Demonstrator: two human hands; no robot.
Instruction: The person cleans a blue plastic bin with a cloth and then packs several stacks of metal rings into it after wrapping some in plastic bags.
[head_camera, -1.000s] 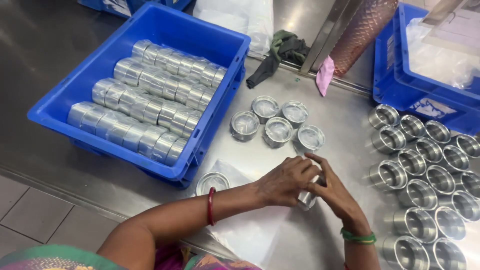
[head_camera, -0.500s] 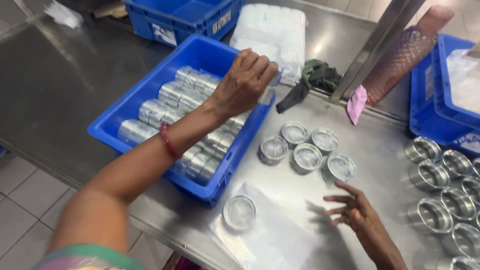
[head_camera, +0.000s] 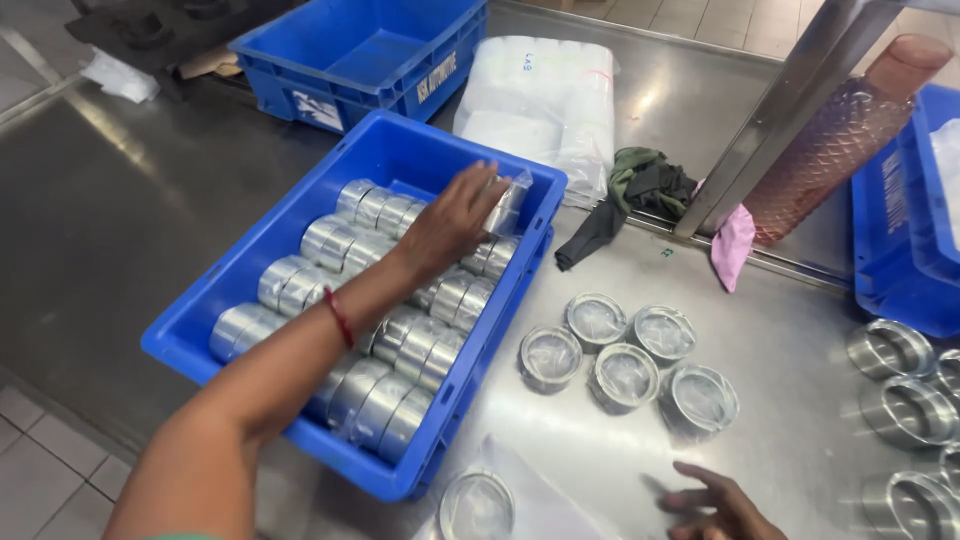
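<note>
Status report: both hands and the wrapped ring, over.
Left hand grips wrapped ring over blue crate. Right hand open, empty, on table. Nothing blocks.

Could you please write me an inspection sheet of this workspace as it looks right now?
Surface: steel table, shiny, with a flat clear plastic sheet at the near edge.
Job's things: blue crate holding rows of wrapped metal rings on edge; five wrapped rings lying flat beside it, one more on the sheet; bare rings at the right.
Clutter: dark cloth, pink cloth, pink bottle, bag pack.
Grippers: left hand holds a wrapped ring over the crate; right hand open, holding nothing, above the table.
Cables: nothing seen.
Surroundings: second blue crate behind, another at the right, tiled floor.
</note>
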